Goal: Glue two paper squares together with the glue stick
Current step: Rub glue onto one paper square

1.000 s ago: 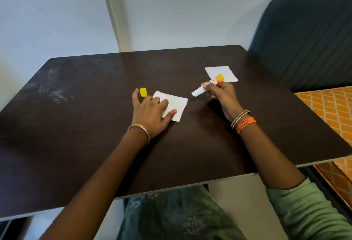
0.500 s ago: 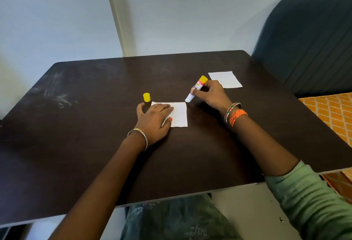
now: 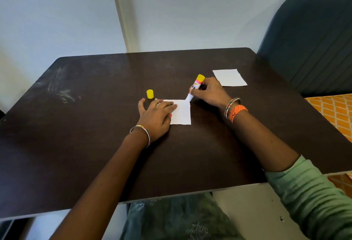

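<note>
The right hand point(image 3: 208, 93) has its grip curled round a white glue stick with a yellow end and pink band point(image 3: 194, 88), tilted, its white tip touching the far right corner of the nearer white paper square point(image 3: 182, 113). The left hand point(image 3: 155, 116) lies flat, fingers spread straight, pressing the left part of that square onto the dark brown worktop point(image 3: 95, 125) near its middle. A small yellow plastic cap point(image 3: 150, 94) stands upright just beyond the left hand. The 2nd white paper square point(image 3: 229, 77) lies apart, toward the worktop's far right corner.
</note>
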